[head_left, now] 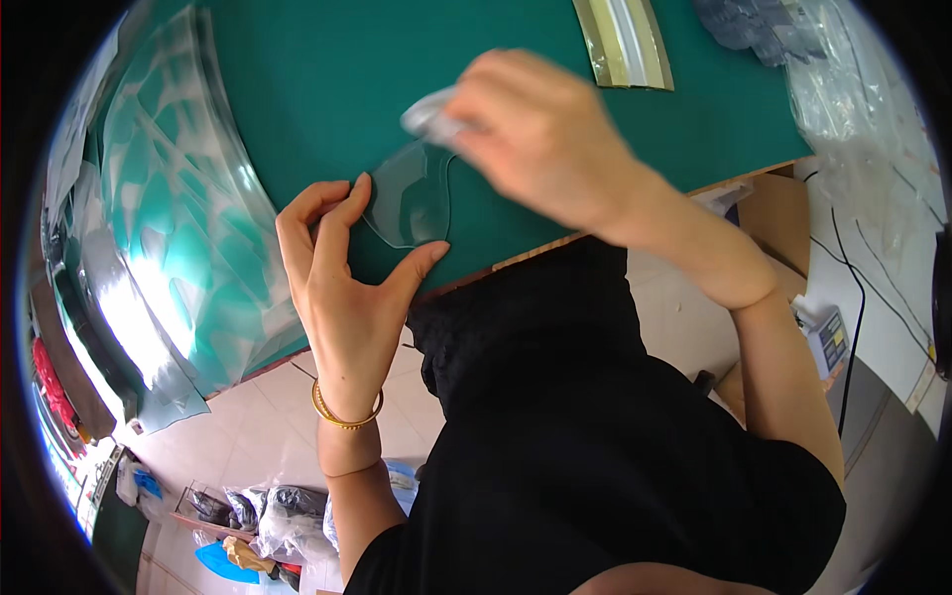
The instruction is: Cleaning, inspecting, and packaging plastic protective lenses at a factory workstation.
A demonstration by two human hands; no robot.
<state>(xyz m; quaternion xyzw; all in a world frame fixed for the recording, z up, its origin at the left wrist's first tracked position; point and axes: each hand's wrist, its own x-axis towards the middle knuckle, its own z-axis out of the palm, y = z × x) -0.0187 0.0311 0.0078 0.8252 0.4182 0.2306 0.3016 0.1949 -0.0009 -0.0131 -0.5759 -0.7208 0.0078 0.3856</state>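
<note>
A clear, thin lens-shaped piece [411, 198] with rounded edges lies on the green tabletop [317, 89]. My left hand [342, 258], a gold bangle at its wrist, grips the piece between thumb and fingers along its left and near edges. Closed around a crumpled whitish cloth [432, 117], my right hand [540, 139] is at the far edge of the piece. Motion blurs the right hand and the cloth, and the cloth covers part of that edge.
Clear plastic sheets [188, 218] are stacked on the left of the table. A yellowish strip in film [625, 42] lies at the far side. Clear plastic bags [863, 109] crowd the right, above dark cables [851, 297]. Bagged items [293, 526] sit low at the left.
</note>
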